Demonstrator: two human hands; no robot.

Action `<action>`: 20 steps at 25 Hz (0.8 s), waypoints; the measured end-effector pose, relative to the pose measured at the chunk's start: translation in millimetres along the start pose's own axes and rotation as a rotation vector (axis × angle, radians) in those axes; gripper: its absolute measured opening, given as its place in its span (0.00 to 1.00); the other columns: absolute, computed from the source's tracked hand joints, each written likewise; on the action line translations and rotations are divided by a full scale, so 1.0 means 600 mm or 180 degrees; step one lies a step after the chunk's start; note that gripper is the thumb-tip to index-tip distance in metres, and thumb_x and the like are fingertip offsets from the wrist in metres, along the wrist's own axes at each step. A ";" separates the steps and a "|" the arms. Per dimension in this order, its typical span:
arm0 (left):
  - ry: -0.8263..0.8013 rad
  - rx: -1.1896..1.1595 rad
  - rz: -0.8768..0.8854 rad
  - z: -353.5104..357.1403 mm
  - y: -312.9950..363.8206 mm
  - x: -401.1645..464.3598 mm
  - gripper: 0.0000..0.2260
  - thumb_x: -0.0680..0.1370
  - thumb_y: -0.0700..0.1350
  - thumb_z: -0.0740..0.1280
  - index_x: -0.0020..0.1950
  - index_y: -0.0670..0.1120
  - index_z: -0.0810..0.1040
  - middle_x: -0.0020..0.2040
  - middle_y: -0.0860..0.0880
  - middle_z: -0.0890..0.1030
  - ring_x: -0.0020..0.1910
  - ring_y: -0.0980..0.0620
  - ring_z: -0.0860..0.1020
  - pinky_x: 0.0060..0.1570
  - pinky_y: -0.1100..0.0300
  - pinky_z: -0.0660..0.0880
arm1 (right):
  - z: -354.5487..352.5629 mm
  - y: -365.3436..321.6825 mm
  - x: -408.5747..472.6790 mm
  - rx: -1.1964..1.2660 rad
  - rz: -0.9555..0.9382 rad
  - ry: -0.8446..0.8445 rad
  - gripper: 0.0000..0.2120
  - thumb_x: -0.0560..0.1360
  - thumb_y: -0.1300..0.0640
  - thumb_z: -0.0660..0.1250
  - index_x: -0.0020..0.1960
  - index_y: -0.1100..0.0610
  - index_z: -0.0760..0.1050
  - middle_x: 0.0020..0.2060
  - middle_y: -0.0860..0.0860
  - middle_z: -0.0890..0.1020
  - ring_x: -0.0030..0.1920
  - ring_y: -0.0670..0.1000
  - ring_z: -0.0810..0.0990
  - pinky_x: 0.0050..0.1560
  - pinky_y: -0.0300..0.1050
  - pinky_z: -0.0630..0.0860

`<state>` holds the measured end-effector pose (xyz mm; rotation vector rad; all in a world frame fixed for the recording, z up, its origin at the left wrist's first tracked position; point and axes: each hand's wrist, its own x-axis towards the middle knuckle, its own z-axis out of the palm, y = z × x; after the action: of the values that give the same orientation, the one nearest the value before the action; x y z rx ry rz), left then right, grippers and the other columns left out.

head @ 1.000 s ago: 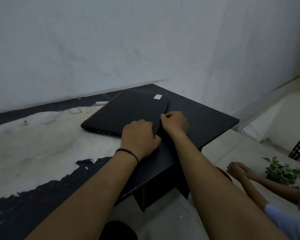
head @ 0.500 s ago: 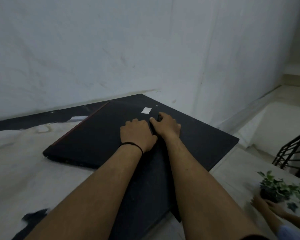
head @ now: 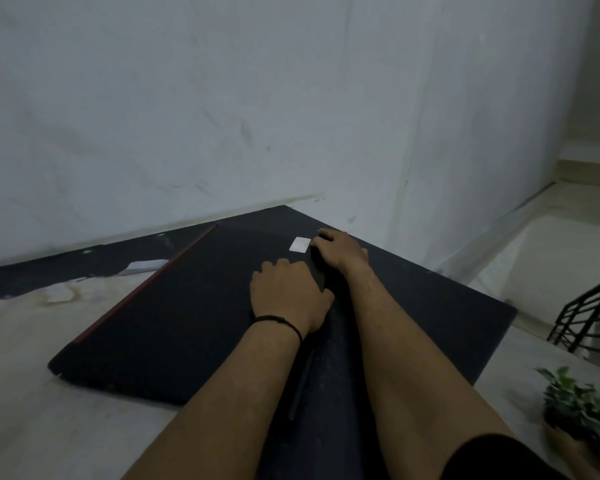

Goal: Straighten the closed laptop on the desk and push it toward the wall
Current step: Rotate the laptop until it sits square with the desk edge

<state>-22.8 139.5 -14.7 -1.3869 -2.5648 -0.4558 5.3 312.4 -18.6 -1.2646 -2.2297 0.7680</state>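
Desk (head: 447, 323) abuts wall (head: 222, 116); my left hand (head: 288, 296) and right hand (head: 340, 251), fingers curled, gripping nothing, press laptop (head: 187, 313) near desk's far corner: push evenly w/ both.

Closed laptop (head: 187, 317) on the tabletop (head: 430, 317), hands on its right side, wall (head: 222, 98) behind.

The laptop lies flat and skewed, its far corner close to the wall, its near-left corner toward the tabletop's middle. The left hand (head: 288, 296) rests on the lid near the right edge; the right hand (head: 340, 249) lies just beyond it, farther along that edge, beside a small sticker (head: 300, 244) on the lid. A scrap of paper (head: 142, 266) lies left of the laptop, near the wall. A potted plant (head: 579, 407) stands lower down at the near right, off the tabletop, with a railing (head: 589, 317) behind it.
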 end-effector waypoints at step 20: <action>-0.0252 0.0593 0.0568 -0.095 -0.021 -0.238 0.23 0.79 0.57 0.63 0.73 0.52 0.68 0.65 0.45 0.75 0.59 0.43 0.76 0.50 0.51 0.74 | -0.071 0.047 -0.297 0.0419 0.0348 0.0820 0.22 0.73 0.43 0.67 0.62 0.54 0.78 0.58 0.51 0.81 0.57 0.55 0.79 0.53 0.43 0.71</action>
<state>45.5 1.5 -7.5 -1.5740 -2.4401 -0.1322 133.3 178.5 -26.9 -1.3467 -1.8889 0.7333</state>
